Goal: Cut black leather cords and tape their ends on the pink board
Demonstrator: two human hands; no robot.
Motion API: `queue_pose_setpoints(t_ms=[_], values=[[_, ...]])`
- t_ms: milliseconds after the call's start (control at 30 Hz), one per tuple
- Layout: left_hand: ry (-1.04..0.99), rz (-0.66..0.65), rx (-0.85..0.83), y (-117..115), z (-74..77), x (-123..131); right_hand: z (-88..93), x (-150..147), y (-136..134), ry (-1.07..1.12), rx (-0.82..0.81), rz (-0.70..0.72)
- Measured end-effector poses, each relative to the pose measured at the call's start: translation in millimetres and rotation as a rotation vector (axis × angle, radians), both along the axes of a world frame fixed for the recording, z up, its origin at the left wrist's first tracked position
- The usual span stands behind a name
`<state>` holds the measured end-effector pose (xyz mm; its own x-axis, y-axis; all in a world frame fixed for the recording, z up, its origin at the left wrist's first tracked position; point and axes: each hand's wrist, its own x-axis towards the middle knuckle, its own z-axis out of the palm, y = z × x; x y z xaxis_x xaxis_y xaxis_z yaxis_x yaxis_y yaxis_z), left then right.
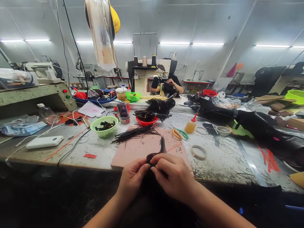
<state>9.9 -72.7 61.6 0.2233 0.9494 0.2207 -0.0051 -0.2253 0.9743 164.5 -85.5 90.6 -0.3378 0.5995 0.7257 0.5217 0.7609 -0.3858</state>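
Between my two hands is a black, curved strip-like piece (pixel 162 146), perhaps leather, whose narrow end points up and away over the board. My left hand (pixel 133 176) pinches its near edge from the left. The fingers of my right hand (pixel 173 173) are bent and pressed together on the same piece, close to the left fingertips. Its lower part is lost against the dark below the table edge. Under it lies a pinkish board (pixel 133 152) with a bundle of thin black strips (pixel 136 133) across its far edge. Scissors (pixel 180 134) with orange and green handles rest behind the board.
A green basket (pixel 104 134) of small black pieces stands left, near a white power bank (pixel 44 142). A red bowl (pixel 146 122) holds black strips. Right are a glue bottle (pixel 190 125), tape rolls (pixel 199 152) and black material (pixel 266 133). A co-worker (pixel 177 84) sits behind a sewing machine (pixel 142 77).
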Motion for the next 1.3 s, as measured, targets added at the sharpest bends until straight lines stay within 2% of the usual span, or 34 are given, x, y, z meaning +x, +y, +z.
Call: queue_pose_setpoints(t_ms=[167,367,600,833,967,1033,1167,1300], values=[[0.078,0.104,0.112,-0.5,-1.8,1.6,-1.3,-1.6,1.1,0.016,-0.026,-0.025],[0.15,0.038,0.18,1.5,-4.1,-2.7,-1.4,-1.3,0.6,0.016,-0.059,-0.066],[0.126,0.077,0.162,0.4,2.4,1.1,3.4,-2.8,1.4,0.028,-0.082,-0.085],[0.026,0.122,0.101,-3.1,-0.6,5.6,0.0,-4.6,1.1,0.026,-0.12,-0.072],[-0.06,0.147,0.035,-6.3,0.8,9.4,5.4,2.1,0.5,-0.08,-0.114,-0.193],[-0.119,0.164,-0.014,-7.0,1.8,11.3,12.4,8.0,-0.3,-0.16,-0.167,-0.227],[-0.22,0.159,-0.119,-6.5,0.9,13.8,23.6,17.1,0.0,-0.253,-0.292,-0.147],[-0.252,0.136,-0.192,-5.5,-0.7,13.8,24.2,18.5,3.3,-0.217,-0.278,-0.11]])
